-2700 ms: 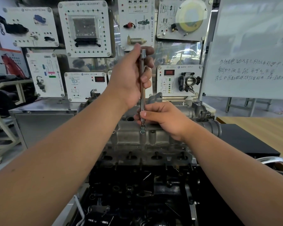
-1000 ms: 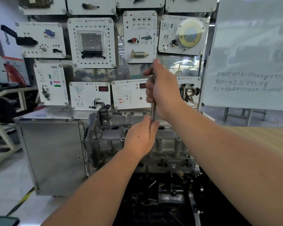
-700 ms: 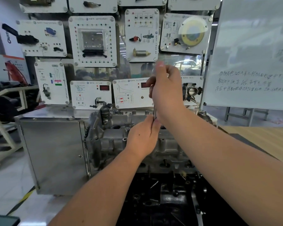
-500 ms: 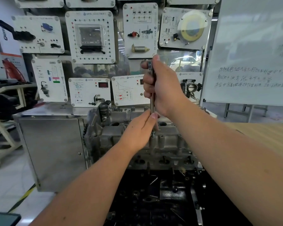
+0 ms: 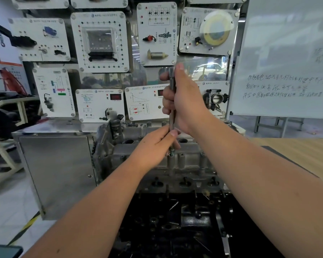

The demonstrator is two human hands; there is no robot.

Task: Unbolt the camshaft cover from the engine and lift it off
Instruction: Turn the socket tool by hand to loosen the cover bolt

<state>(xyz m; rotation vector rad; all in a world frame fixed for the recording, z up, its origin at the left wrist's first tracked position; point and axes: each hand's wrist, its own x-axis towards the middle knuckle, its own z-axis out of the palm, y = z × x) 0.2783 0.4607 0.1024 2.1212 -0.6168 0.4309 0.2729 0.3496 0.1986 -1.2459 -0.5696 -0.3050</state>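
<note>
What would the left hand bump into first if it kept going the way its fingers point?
Most likely the metal tool itself: the left hand already pinches its lower end, and the fingers point up and right across it. Past that sits the right hand's wrist, though depth is hard to judge here.

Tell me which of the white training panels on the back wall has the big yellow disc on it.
The top-right panel, beside the whiteboard. Its round yellow disc sits under a clear cover; no other panel has one.

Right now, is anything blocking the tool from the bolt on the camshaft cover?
Nothing visible. The right hand holds the extension bar upright, the left hand steadies its lower end, and its tip sits on the bolt.
</note>
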